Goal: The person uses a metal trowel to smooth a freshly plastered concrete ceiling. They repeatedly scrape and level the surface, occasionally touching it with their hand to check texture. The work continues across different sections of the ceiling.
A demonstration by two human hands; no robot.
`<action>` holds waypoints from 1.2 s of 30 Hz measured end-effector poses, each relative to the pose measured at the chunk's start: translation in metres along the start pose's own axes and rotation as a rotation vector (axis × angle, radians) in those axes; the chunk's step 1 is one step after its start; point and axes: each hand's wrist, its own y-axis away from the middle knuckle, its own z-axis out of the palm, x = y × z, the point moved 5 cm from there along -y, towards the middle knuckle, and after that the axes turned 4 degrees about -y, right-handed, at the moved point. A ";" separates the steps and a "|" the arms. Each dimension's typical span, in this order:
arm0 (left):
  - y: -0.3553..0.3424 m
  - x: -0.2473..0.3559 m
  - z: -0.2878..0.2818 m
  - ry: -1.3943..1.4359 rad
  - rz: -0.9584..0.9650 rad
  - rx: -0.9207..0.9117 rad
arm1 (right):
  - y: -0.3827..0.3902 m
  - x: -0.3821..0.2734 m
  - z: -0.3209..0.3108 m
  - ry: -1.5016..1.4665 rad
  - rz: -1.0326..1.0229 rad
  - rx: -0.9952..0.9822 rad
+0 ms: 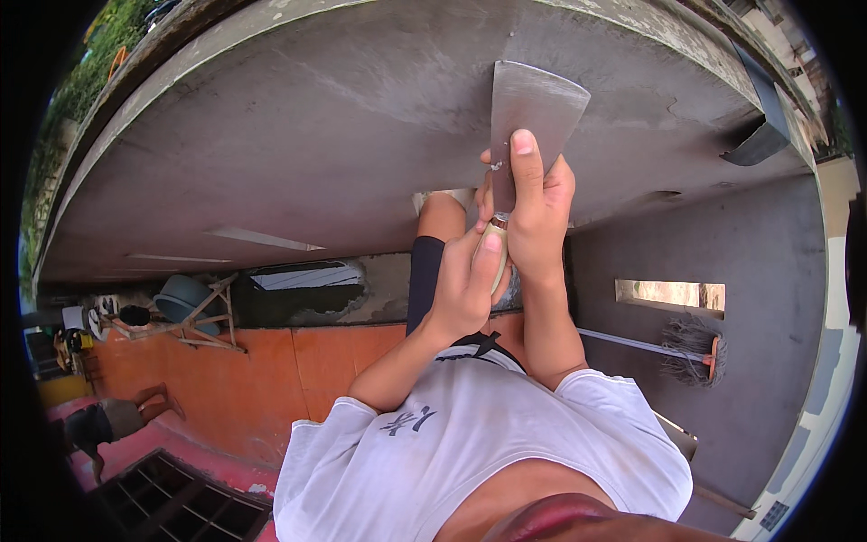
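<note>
Both of my hands hold a cleaver (542, 95) upright before the grey wall, its broad metal blade pointing up and away. My left hand (465, 285) is closed round the pale handle (493, 248), the thumb lying along it. Higher up, my right hand (540, 212) grips the lower part of the blade, with its thumb pressed flat on the metal face. Fingers behind the blade are partly hidden. A small pale fleck shows near the blade's lower left edge.
A grey concrete wall (343, 135) with slot openings curves round ahead. A mop (691, 352) leans at right; a dark bent strip (763, 126) hangs above it. At left, a basin (185, 298) stands by a wooden frame (212, 312). Another person (108, 423) is at lower left on the floor.
</note>
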 end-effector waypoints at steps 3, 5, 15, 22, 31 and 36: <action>0.003 0.004 0.001 0.010 -0.009 0.012 | 0.001 -0.001 -0.003 0.019 0.024 -0.038; 0.001 0.011 0.005 0.051 -0.035 0.018 | 0.002 -0.010 0.000 -0.004 0.070 -0.059; -0.005 0.014 0.007 0.089 -0.038 0.018 | -0.005 -0.023 0.006 -0.029 0.036 -0.060; -0.005 0.019 0.009 0.021 -0.095 0.019 | -0.002 -0.021 0.006 -0.059 0.053 -0.046; 0.001 0.013 0.011 0.055 -0.054 0.027 | -0.001 -0.021 0.006 -0.040 0.090 -0.009; -0.006 0.023 0.011 0.021 -0.060 0.028 | -0.006 -0.032 0.010 -0.026 0.071 -0.059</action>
